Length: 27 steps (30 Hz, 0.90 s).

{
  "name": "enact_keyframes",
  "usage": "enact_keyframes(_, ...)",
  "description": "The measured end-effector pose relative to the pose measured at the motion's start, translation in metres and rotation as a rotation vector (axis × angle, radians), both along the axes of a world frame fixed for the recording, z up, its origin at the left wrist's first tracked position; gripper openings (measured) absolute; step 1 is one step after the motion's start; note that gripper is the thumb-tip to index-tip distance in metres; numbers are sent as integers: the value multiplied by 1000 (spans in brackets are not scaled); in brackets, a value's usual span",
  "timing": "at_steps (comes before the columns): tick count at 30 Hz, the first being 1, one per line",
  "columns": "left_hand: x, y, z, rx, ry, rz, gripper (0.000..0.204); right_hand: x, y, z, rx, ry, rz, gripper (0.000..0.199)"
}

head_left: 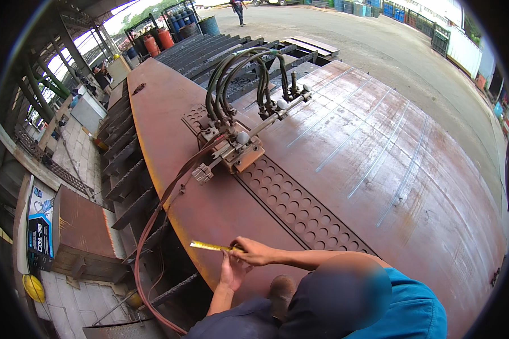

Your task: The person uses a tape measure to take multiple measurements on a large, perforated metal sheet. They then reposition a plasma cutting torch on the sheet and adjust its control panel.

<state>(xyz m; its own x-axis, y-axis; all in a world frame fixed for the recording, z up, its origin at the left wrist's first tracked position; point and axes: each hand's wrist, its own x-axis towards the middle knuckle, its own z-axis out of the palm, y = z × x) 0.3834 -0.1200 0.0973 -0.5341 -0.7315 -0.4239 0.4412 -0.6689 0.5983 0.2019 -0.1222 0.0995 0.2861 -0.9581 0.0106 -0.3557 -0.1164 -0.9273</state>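
A tape measure (209,246) with a short length of yellow blade drawn out is at my hands, just above the reddish-brown steel plate (209,212). My right hand (253,252) is closed around its body end, which the fingers mostly cover. From below, my left hand (232,272) reaches up with its fingers at the blade, partly behind the right hand. The free blade end points left, near the plate's yellowish edge. Beyond the hands, a cutting-torch carriage (240,147) with looped dark hoses sits on a perforated track (300,206) lying across the plate.
Reddish hoses (152,220) trail from the carriage down past the plate's left edge. Dark support slats (136,195) stick out there, over a drop. A boot (281,294) rests close by my hands. Red cylinders (165,38) and a walking person (238,11) are far off.
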Motion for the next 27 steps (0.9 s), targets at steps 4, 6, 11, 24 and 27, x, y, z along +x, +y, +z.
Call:
enact_keyframes(4, 66, 28, -7, 216, 150, 457, 40, 44, -43, 28, 183, -88, 152, 54)
enact_keyframes(6, 113, 47, -20, 285, 148, 527, 37, 22, -94, 9, 269, -170, -10, 43)
enact_keyframes(11, 170, 99, -35, 426, -56, 667, 30, -94, -229, -106, 569, -721, -954, 39)
enact_keyframes(24, 164, 112, -31, 403, -104, 729, 34, -128, -299, -122, 510, -1412, -712, 28)
enact_keyframes(27, 166, 109, -28, 362, -114, 668, 33, -143, -293, -123, 473, -1334, -631, 27)
